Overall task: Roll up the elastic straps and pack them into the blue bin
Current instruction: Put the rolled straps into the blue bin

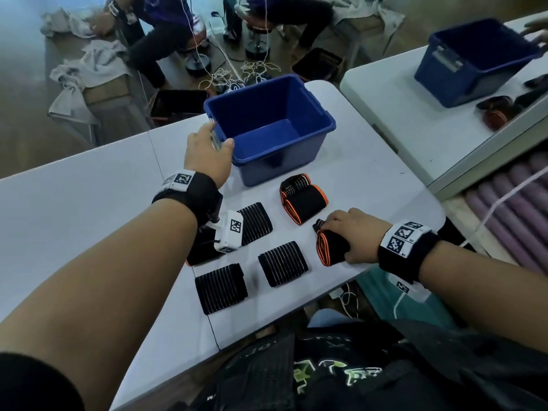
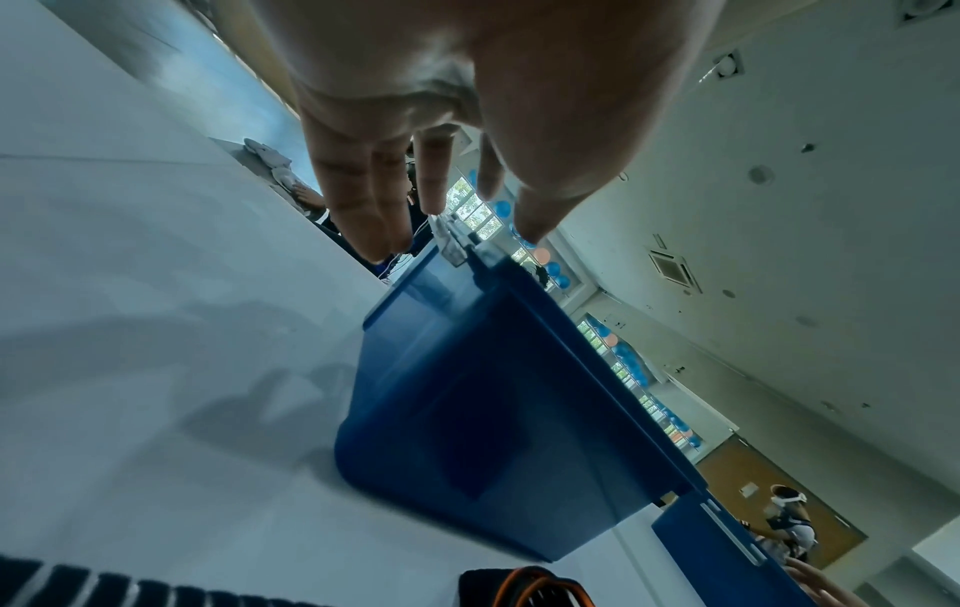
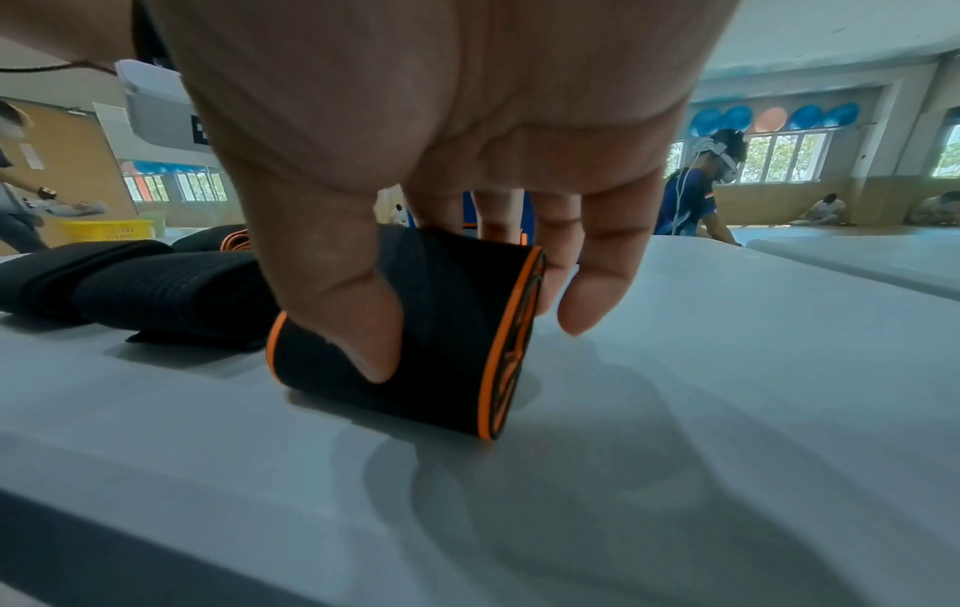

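An empty blue bin (image 1: 268, 126) stands at the far middle of the white table (image 1: 83, 209). My left hand (image 1: 218, 134) reaches its near-left rim with straight fingers, thumb over the rim by the grey latch; the left wrist view shows the left hand (image 2: 457, 242) with fingertips at the bin's (image 2: 467, 410) edge. Thumb and fingers of my right hand (image 1: 338, 238) grip an orange-edged rolled strap (image 1: 326, 247) resting on the table; the right wrist view shows the strap (image 3: 446, 390) under the right hand (image 3: 457, 287). Another orange-edged strap (image 1: 302, 198) and three black ribbed straps (image 1: 255, 222) (image 1: 283, 262) (image 1: 221, 287) lie in front of the bin.
One more dark strap (image 1: 201, 250) lies partly hidden under my left wrist camera. A second table on the right carries another blue bin (image 1: 474, 60) and straps (image 1: 498, 111). The table's near edge runs just below the straps. People sit beyond the far edge.
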Motion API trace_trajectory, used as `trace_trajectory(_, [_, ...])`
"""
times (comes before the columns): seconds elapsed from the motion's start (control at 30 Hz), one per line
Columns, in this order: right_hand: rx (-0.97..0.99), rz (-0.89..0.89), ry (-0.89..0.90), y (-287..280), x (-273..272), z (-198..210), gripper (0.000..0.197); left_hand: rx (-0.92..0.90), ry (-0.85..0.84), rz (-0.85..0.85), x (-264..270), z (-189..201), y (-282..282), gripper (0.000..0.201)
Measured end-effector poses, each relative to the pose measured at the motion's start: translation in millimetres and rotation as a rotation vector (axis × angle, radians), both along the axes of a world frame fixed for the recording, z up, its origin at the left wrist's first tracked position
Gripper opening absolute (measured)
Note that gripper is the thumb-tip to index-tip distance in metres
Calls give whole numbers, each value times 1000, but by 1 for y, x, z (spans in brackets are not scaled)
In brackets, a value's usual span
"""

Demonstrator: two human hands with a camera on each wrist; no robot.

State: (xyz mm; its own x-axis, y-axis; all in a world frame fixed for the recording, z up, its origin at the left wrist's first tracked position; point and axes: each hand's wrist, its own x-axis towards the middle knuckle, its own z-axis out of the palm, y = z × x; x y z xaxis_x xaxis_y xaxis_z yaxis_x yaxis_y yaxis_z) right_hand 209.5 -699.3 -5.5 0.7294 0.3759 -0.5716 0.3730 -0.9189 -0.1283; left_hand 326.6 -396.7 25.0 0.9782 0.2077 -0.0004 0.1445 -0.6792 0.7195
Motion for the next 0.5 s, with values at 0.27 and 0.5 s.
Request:
trace_trajectory(0.27, [62, 62, 28, -7, 19, -14, 62, 69, 30, 49, 0, -1, -6, 47])
trace_trajectory(0.5, [140, 105, 38, -7, 35, -22, 43, 11, 73, 138, -5, 7, -16, 45])
